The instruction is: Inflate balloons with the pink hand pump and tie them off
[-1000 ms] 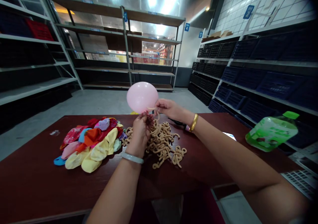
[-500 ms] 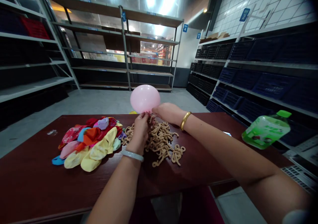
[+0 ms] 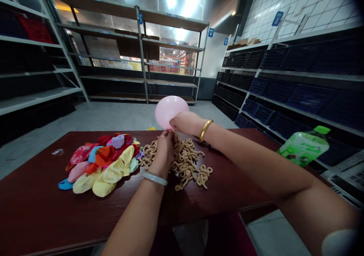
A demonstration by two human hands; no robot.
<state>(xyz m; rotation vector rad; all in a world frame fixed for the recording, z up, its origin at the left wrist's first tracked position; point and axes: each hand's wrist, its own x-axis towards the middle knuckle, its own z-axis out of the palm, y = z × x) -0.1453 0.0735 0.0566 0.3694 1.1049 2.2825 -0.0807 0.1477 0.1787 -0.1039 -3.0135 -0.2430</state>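
A pink inflated balloon (image 3: 170,108) stands upright above the table's far edge, its neck at the bottom. My left hand (image 3: 165,146) is closed, with fingers pinching the balloon's neck from below. My right hand (image 3: 186,122), also closed, is at the neck just above the left fingertips and covers the balloon's lower right side. What exactly the right fingers grip is hidden. Below both hands lies a heap of tan, twisted rope-like pieces (image 3: 186,157). To its left is a pile of uninflated balloons (image 3: 110,159) in yellow, red, orange, pink and blue.
The dark red-brown table (image 3: 227,184) carries both heaps and a small clear plastic scrap (image 3: 58,152) at left. A green bottle (image 3: 305,148) stands at the right. Metal shelves (image 3: 170,49) line the back, and racks of dark crates (image 3: 298,97) the right. Something yellow (image 3: 151,128) lies beyond the table.
The balloon has moved slightly right. My right hand has shifted left across the balloon's lower side, toward its neck. My left hand still pinches below, a little further right.
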